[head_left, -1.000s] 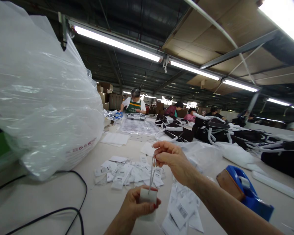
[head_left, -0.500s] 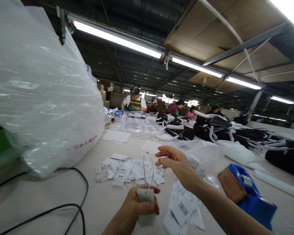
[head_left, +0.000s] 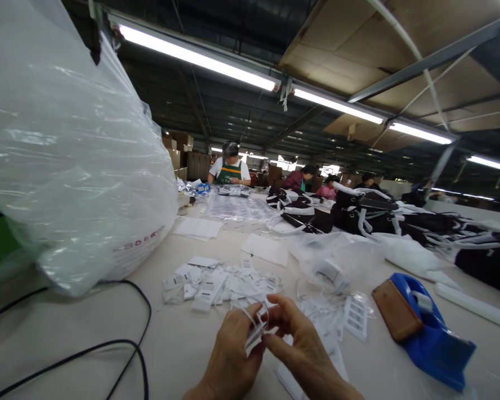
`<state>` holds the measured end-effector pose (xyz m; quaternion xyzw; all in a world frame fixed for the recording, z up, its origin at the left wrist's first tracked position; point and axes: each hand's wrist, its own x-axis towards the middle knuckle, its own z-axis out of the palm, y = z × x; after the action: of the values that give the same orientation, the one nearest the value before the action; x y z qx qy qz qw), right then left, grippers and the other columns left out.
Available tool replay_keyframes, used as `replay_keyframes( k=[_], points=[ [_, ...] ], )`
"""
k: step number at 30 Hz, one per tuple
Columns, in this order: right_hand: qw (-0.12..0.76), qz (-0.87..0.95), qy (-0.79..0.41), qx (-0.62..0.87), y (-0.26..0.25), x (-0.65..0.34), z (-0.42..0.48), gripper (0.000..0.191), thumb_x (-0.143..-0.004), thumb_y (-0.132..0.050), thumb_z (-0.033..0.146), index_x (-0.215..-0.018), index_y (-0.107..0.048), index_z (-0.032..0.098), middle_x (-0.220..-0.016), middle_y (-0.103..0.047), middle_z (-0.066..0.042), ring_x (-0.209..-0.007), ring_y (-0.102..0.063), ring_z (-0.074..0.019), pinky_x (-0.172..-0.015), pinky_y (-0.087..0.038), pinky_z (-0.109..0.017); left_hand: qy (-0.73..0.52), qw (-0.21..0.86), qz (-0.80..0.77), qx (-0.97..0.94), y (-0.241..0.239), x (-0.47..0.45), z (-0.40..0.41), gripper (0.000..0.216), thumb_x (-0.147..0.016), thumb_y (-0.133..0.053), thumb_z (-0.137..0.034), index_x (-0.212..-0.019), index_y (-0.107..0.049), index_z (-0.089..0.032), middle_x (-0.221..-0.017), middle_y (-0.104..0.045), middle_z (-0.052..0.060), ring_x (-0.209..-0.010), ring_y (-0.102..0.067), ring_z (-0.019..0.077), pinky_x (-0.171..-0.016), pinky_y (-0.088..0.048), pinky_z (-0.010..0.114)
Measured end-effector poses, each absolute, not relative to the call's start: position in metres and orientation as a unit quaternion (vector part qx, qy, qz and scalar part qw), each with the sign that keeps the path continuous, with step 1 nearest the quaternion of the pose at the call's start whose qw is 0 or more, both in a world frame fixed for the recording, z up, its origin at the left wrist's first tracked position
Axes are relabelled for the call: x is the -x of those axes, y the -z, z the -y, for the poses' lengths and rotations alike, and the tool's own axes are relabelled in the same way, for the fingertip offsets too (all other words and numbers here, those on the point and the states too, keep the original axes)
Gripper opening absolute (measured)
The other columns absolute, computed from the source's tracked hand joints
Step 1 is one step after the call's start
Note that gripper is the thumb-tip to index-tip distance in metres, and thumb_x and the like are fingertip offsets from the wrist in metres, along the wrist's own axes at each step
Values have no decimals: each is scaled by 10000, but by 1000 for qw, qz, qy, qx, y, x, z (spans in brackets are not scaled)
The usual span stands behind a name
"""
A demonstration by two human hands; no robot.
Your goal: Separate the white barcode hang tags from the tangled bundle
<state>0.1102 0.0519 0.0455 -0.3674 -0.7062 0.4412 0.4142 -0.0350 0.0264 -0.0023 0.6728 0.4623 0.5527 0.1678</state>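
My left hand (head_left: 229,355) and my right hand (head_left: 302,347) meet low in the middle of the view, just above the table (head_left: 66,333). Between them is a small white tag with a thin white string loop (head_left: 256,328). My left hand's fingers are closed on the tag. The fingertips of my right hand pinch the string beside it. A scatter of white barcode tags (head_left: 220,283) lies on the table just beyond my hands. More tags (head_left: 354,316) lie to the right of my right hand.
A big clear plastic bag (head_left: 66,166) bulges at the left, with black cables (head_left: 120,344) below it. A blue tape dispenser (head_left: 425,328) sits at the right. Black-and-white bags (head_left: 370,216) pile up further back. Several other people work at the far end.
My right hand came down from holding the string up high and now meets my left hand at the tag. The camera tilted slightly.
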Motion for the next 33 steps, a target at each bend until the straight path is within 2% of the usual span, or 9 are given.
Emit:
replay_keyframes(
  k=[5,9,14,18,21,26,33],
  points=[
    [439,709,-425,352,-30,-110,-53,448,-649,-571,99,-1077,-527,221,-773,-626,23,-738,-573,-156,-719,-419,-303,-534,-6,-441,-721,2,36,-28,491,-720,-528,-63,-1194,-441,-152,-906,-645,111,-799,-604,246,-691,-504,410],
    [444,714,-418,345,-29,-113,-52,423,-659,-609,118,-1062,-557,236,-728,-613,36,-710,-559,-155,-725,-414,-303,-519,-64,-439,-730,-4,35,-26,533,-695,-540,-69,-1201,-395,-155,-871,-628,98,-767,-598,238,-661,-513,390],
    [444,725,-410,331,-31,-119,-48,432,-684,-586,133,-1094,-543,260,-699,-607,44,-688,-553,-160,-727,-421,-309,-503,-79,-431,-745,-8,35,-23,509,-722,-561,-125,-1200,-383,-133,-865,-624,106,-764,-589,239,-661,-504,384],
    [422,746,-396,329,-35,-128,-52,434,-707,-523,99,-1119,-510,234,-746,-622,22,-721,-570,-164,-742,-419,-313,-493,-80,-408,-765,-6,36,-26,418,-784,-469,-113,-1196,-407,-143,-794,-620,75,-716,-577,212,-641,-480,343],
    [440,721,-405,351,-40,-134,-60,360,-731,-494,125,-1077,-529,219,-759,-614,8,-718,-564,-164,-714,-416,-313,-482,-81,-398,-776,-6,37,-27,418,-794,-427,-80,-1207,-411,-147,-783,-626,75,-716,-578,208,-638,-469,331],
    [498,652,-438,368,-57,-136,-69,316,-680,-536,195,-993,-577,208,-785,-630,-12,-734,-574,-181,-683,-430,-318,-471,-87,-383,-790,-2,37,-29,441,-788,-411,-71,-1225,-401,-125,-768,-634,84,-699,-577,208,-631,-449,332],
    [516,589,-484,390,-71,-134,-74,268,-661,-608,244,-923,-626,192,-841,-668,-47,-824,-600,-219,-789,-450,-374,-477,-87,-364,-795,8,37,-34,481,-793,-408,-93,-1270,-371,-131,-793,-642,83,-705,-581,208,-641,-425,335]
  ],
)
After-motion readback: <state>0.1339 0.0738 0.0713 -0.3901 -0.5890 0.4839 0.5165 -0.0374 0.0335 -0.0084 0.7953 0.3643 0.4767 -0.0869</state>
